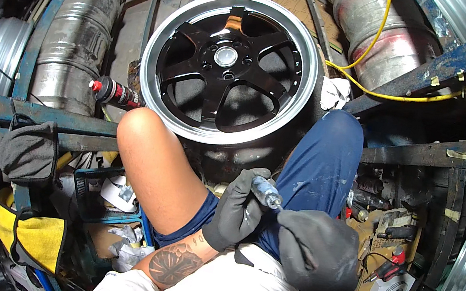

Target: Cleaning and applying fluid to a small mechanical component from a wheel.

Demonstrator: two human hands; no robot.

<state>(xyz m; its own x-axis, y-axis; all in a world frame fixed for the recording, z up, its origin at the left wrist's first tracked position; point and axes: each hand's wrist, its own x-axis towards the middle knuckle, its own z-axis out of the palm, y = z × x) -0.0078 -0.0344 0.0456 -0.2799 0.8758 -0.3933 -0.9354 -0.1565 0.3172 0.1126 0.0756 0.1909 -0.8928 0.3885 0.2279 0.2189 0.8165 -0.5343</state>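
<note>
My left hand, in a dark grey glove, grips a small, smeared silver-blue tube or tool upright at a slant between my thighs. My right hand, also gloved, is closed at that object's lower tip; what its fingertips hold is hidden. Beyond my knees lies a glossy black six-spoke wheel with a polished silver rim and a silver centre cap.
Metal drums and blue steel frames flank the wheel. A red-and-black bottle sits by my left knee, a yellow hose runs at upper right, a yellow cloth hangs at lower left, and cluttered tools lie at right.
</note>
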